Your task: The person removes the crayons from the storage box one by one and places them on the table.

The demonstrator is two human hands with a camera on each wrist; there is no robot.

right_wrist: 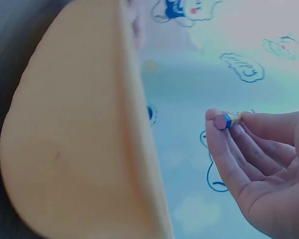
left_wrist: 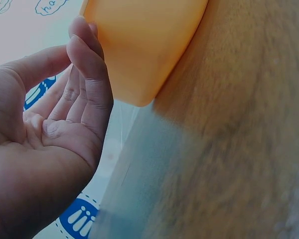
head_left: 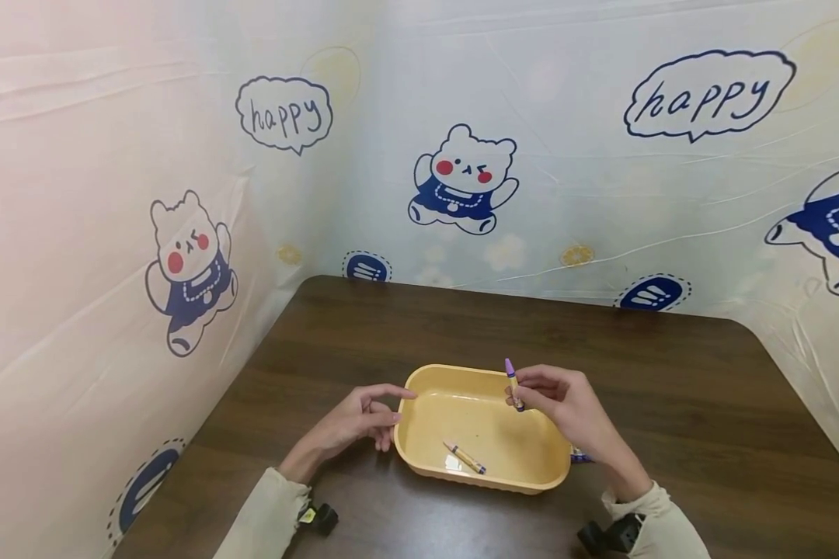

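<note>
My right hand point(head_left: 566, 400) pinches a purple crayon point(head_left: 512, 376) between thumb and fingertips, its coloured tip pointing up, above the right back part of a yellow tray point(head_left: 482, 484). The right wrist view shows the flat end of this crayon point(right_wrist: 221, 122) towards the camera, its wrapper partly covered by the fingers. My left hand point(head_left: 356, 419) holds the tray's left rim, with the index finger reaching over the edge and the thumb at the rim. Inside the tray, near its front wall, lies another crayon point(head_left: 465, 458) in a yellow wrapper with a pale pinkish tip.
A small blue item point(head_left: 580, 456) shows beside the tray's right end, mostly hidden by my right wrist. The dark wooden table point(head_left: 419, 326) extends around the tray. A printed curtain point(head_left: 566, 194) hangs along the table's back and sides.
</note>
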